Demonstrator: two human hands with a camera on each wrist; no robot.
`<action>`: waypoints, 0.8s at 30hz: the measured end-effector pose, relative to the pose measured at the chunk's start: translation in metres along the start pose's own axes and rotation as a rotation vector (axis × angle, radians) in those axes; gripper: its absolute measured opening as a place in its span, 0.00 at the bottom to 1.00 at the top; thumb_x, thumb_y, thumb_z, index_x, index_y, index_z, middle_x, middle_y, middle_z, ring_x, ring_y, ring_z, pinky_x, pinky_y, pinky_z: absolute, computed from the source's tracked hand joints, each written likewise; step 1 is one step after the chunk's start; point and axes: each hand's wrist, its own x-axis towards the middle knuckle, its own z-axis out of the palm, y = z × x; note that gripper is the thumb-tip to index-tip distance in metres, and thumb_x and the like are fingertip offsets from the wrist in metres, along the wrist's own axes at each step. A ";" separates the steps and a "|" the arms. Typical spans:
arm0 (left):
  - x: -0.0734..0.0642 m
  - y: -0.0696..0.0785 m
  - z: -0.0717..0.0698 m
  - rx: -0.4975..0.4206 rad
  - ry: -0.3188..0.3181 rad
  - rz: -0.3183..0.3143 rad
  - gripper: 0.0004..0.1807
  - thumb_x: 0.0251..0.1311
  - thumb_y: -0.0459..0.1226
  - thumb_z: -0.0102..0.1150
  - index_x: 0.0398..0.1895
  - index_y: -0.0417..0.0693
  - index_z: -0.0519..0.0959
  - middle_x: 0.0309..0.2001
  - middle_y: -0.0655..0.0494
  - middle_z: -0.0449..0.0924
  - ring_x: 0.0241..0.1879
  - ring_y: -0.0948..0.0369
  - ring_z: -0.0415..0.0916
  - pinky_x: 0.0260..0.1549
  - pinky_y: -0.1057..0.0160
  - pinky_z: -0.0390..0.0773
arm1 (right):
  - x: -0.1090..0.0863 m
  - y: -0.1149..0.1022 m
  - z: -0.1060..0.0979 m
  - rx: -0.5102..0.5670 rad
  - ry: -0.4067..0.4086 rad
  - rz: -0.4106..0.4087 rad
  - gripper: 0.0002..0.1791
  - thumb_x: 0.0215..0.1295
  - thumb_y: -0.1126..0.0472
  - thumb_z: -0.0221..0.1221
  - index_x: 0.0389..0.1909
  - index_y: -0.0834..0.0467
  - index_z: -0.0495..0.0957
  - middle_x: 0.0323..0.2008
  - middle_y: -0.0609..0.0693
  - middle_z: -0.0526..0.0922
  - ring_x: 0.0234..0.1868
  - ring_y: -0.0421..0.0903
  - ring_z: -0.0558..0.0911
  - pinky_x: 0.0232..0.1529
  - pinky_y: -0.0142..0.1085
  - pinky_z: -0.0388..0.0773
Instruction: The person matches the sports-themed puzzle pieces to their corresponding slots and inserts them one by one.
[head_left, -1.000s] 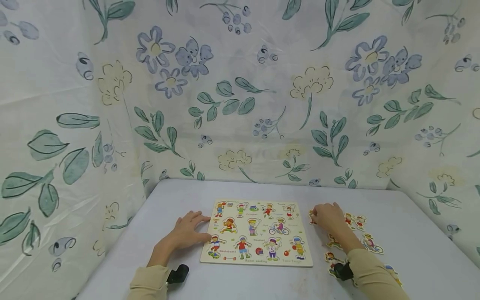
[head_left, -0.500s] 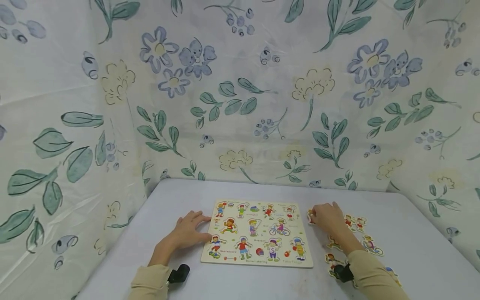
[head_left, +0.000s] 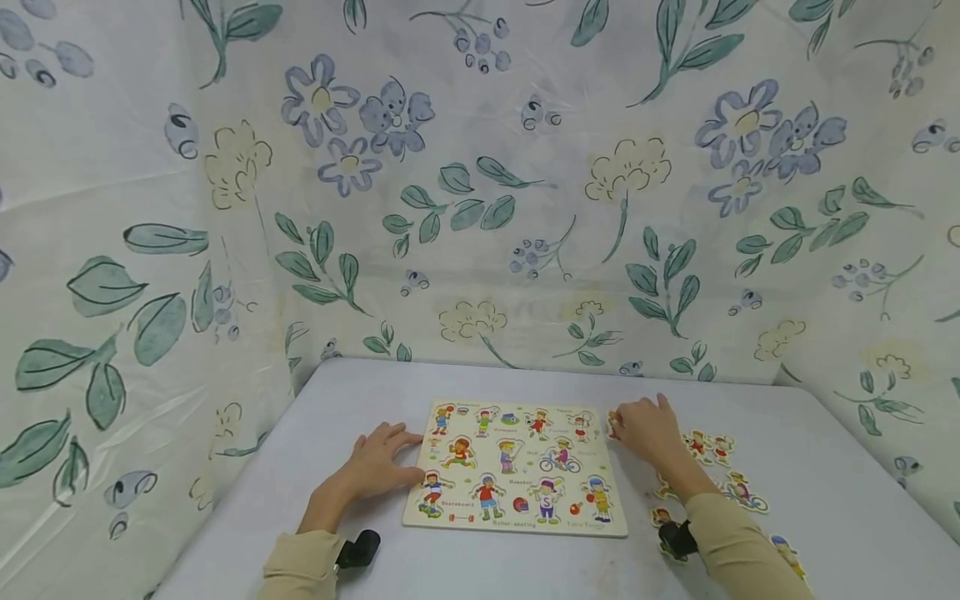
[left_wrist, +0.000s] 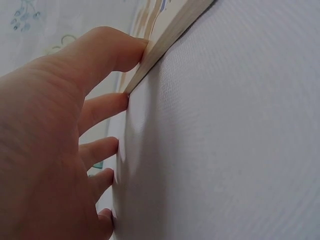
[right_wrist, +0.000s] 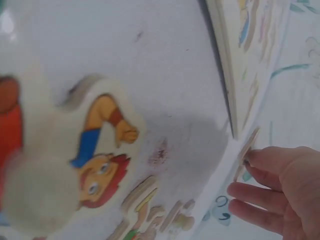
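A wooden picture puzzle board with figures doing sports lies on the white table. My left hand is at its left side; in the left wrist view the thumb and index finger touch the board's edge, other fingers spread. Just off the board's upper right corner, my right hand pinches a puzzle piece between thumb and finger. The right wrist view shows this piece tilted and edge-on, so its picture is hidden.
Several loose puzzle pieces lie right of the board, among them a cyclist piece and one near the right sleeve. A piece with a red-haired figure looms close in the right wrist view. Floral cloth surrounds the table.
My right hand has moved a little left, bringing the pinched piece closer to the board's upper right corner. The left hand stays at the board's left edge.
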 end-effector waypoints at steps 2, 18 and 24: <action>0.000 0.000 0.000 -0.003 -0.001 -0.003 0.34 0.53 0.50 0.68 0.63 0.48 0.75 0.72 0.37 0.60 0.74 0.35 0.45 0.70 0.31 0.38 | 0.002 -0.002 0.000 0.003 0.018 -0.008 0.08 0.66 0.60 0.61 0.34 0.61 0.83 0.30 0.55 0.85 0.41 0.59 0.83 0.64 0.65 0.63; -0.001 -0.002 0.000 -0.007 -0.006 -0.012 0.34 0.54 0.50 0.67 0.64 0.49 0.75 0.73 0.38 0.60 0.75 0.37 0.44 0.70 0.32 0.38 | 0.029 -0.046 -0.005 -0.029 0.003 -0.032 0.09 0.67 0.57 0.61 0.37 0.59 0.84 0.35 0.52 0.86 0.47 0.55 0.80 0.69 0.61 0.60; -0.002 0.000 -0.002 -0.012 -0.011 -0.006 0.34 0.53 0.50 0.67 0.63 0.48 0.75 0.72 0.38 0.60 0.75 0.36 0.45 0.70 0.32 0.39 | 0.036 -0.068 -0.005 -0.034 0.045 -0.071 0.08 0.66 0.58 0.63 0.31 0.57 0.83 0.32 0.51 0.86 0.45 0.54 0.81 0.68 0.60 0.61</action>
